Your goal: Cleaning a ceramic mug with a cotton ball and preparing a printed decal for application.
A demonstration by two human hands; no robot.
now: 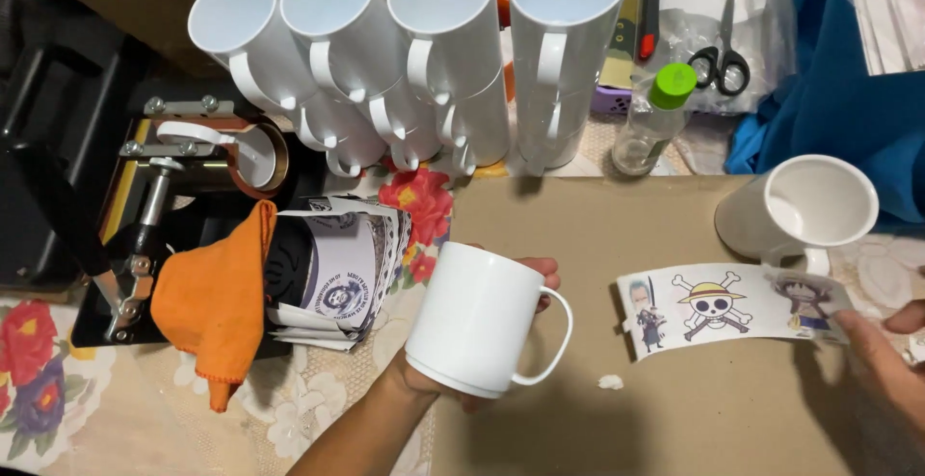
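- The left hand [462,380] is gripping a blank white mug [479,319] from below, above the cardboard mat [578,418].
- The right hand [882,360] is pinching the printed strip [727,305] by its end.
- Lining the strip square to the mug's handle seems wise.

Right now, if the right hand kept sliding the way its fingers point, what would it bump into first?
The right hand points left along the printed paper strip it pinches. Past the strip, the white mug held by the left hand looks first in line, though depth is unclear.
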